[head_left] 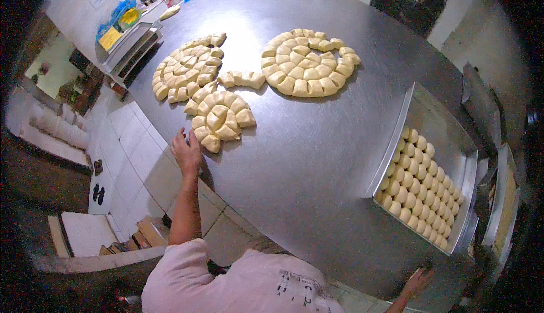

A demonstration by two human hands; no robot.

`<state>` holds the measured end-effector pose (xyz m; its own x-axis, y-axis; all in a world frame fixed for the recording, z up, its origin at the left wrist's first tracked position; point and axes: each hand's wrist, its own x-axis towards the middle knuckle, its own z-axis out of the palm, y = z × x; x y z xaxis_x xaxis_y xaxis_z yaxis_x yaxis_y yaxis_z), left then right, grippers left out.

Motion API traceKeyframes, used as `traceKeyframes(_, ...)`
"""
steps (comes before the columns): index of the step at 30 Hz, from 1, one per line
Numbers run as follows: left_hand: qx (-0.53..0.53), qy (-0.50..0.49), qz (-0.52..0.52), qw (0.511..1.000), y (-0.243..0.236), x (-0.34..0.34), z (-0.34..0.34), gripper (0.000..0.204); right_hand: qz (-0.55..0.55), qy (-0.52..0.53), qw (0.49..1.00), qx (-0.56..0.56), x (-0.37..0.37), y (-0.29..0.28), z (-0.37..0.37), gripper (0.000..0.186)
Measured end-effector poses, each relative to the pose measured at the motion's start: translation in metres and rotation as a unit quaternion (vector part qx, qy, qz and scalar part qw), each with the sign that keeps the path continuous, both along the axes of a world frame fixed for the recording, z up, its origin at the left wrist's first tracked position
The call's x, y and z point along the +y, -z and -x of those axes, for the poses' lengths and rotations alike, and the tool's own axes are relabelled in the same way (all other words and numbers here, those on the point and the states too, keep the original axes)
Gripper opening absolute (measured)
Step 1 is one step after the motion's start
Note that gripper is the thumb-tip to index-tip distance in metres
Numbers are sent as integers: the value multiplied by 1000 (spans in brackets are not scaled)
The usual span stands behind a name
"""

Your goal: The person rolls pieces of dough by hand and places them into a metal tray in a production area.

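Handling the near ten-o'clock dough coil [217, 117] lightly should spare its cuts; our left hand [187, 153] has fingers loosely parted, but our right hand's [418, 282] spread, at four o'clock, we cannot tell.

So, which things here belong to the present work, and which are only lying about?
Part of the work:
- pale cut dough coils
- round pale dough balls
- rectangular silver metal tray
- smooth grey metal table

Apparently just lying about:
- black flat footwear
- crumpled blue plastic

L hand [187, 153] by small cut-dough coil [219, 118] on tbl [294, 160], R hand [418, 281] nr tray [439, 126] w/ dough balls [420, 185].
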<state>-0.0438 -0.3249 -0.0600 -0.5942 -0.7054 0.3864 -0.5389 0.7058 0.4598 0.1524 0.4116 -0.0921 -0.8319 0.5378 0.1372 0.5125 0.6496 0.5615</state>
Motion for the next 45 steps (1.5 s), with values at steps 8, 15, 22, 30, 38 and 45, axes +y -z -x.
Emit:
traceKeyframes(8,-205,65,142,966,60,-55,54,36,271,-48,925,262,-45,1,-13,42)
traceKeyframes(15,-133,217,316,914,73,-62,34,42,325,50,819,470,-2,-42,74,34)
traceKeyframes(22,-11,211,-488,847,30,30,-12,48,293,39,879,374,51,-24,-8,35)
traceKeyframes(30,69,351,-601,715,-68,241,-26,62,324,-97,868,364,27,-22,-5,37)
traceKeyframes(38,-81,440,-493,746,-38,279,-26,58,252,-134,913,293,28,-40,-22,39)
traceKeyframes(45,-107,435,-539,713,-45,277,-24,46,530,-117,576,611,44,-139,70,24)
